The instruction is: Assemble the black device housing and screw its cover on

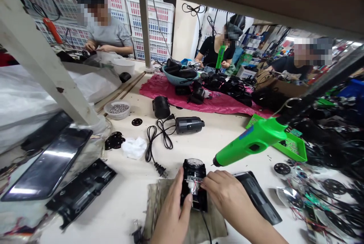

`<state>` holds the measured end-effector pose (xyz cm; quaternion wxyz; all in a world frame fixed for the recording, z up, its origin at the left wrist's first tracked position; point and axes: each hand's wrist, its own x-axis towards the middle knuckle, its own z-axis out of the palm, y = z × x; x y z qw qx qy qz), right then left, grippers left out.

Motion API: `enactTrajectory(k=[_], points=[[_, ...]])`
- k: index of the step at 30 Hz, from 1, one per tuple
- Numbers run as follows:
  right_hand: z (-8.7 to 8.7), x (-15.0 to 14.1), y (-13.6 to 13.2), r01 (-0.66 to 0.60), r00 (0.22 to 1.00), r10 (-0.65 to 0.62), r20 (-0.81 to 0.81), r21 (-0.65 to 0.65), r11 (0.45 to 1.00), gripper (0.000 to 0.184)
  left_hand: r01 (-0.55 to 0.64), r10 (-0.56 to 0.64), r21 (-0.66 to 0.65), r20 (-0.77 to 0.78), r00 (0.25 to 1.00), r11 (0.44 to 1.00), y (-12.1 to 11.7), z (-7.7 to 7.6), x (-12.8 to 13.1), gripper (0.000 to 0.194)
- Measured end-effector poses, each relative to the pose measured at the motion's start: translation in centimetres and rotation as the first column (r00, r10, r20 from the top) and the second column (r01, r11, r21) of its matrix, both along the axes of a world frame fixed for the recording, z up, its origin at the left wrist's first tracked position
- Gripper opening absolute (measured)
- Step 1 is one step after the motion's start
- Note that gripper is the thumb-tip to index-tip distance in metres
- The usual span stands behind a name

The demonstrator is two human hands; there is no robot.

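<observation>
My left hand [171, 211] grips the side of a black plastic device housing [194, 169] that stands on a worn beige cloth pad [184, 213]. My right hand [224, 194] reaches in from the right, its fingertips pinching thin red and white wires [193, 186] at the housing's open middle. Fingers hide part of the wiring. A black cable [206, 227] runs down from the housing. Just above my right hand lies a green hot glue gun [250, 141], with its tip close to but apart from my fingers.
A black corded housing [189, 125] and loose cord lie ahead. Black panels [81, 192] lie left, circuit parts [321, 194] right. A pink cloth [170, 90] holds more black units and a blue basket [175, 75]. Several co-workers [108, 35] sit beyond a white beam [45, 62].
</observation>
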<state>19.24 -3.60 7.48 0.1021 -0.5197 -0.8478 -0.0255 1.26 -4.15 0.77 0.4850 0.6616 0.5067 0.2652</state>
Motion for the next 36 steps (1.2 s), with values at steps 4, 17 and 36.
enactTrajectory(k=[4,17,36], points=[[0.5,-0.5,0.3,-0.022,0.999,0.02,0.043,0.036,0.999,0.023,-0.032,0.034,-0.037,0.054,0.998,0.999,0.1,-0.2,0.1,0.063],[-0.1,-0.6,0.7,-0.038,0.999,0.037,0.04,0.027,0.999,0.024,-0.018,0.071,-0.191,0.275,0.959,0.981,0.7,0.0,-0.3,0.072],[-3.8,-0.5,-4.0,0.339,0.736,-0.331,-0.591,-0.101,0.935,0.015,-0.035,0.106,-0.224,0.31,0.945,0.974,0.8,-1.0,-1.0,0.067]])
